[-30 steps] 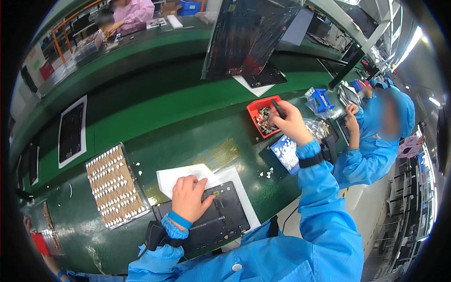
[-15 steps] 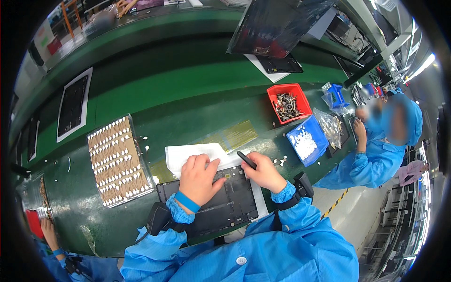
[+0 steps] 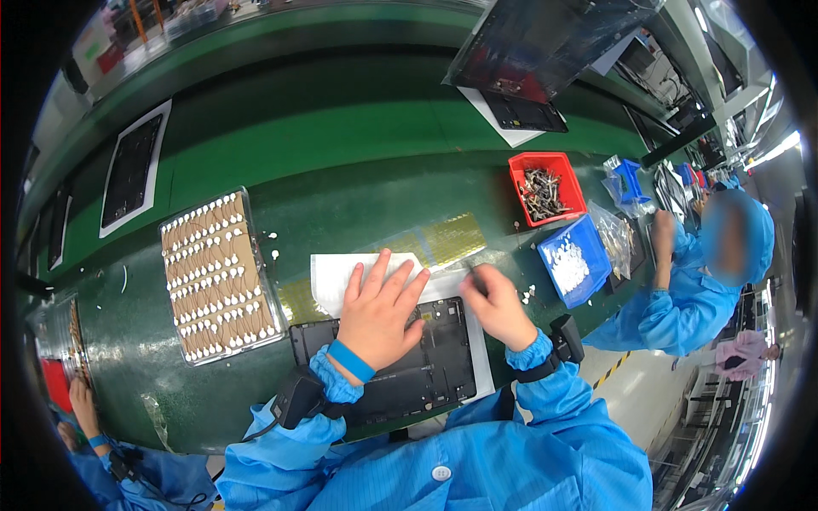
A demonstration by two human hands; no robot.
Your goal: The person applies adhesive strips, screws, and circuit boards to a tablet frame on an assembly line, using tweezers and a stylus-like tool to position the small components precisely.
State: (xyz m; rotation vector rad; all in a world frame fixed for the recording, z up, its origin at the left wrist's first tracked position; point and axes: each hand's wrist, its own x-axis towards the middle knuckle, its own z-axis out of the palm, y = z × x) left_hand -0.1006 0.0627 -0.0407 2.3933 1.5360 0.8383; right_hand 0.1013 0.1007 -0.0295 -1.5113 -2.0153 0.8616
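My left hand (image 3: 381,319) is open, its spread fingers lying over a white sheet (image 3: 329,274) and its palm over a black flat device housing (image 3: 443,362). Closed fingers of my right hand (image 3: 501,308) hold a black pen-like tool (image 3: 472,274), partly hidden and blurred, near the housing's upper right corner. The housing lies in front of me on the table's near edge, with white paper showing along its right side. Yellow-green film strips (image 3: 453,240) lie just beyond the sheet.
At left is a clear tray (image 3: 278,328) of white-ended brown wires. A red bin (image 3: 579,192) with small metal-and-black parts and a blue bin (image 3: 598,255) with white pieces stand at right. Co-workers (image 3: 673,298) sit at both sides. Another black panel (image 3: 133,166) lies far left.
My left hand has spread its fingers flatter over the sheet. My right hand has turned and moved slightly right, still holding the black tool. The whole view has shifted a little.
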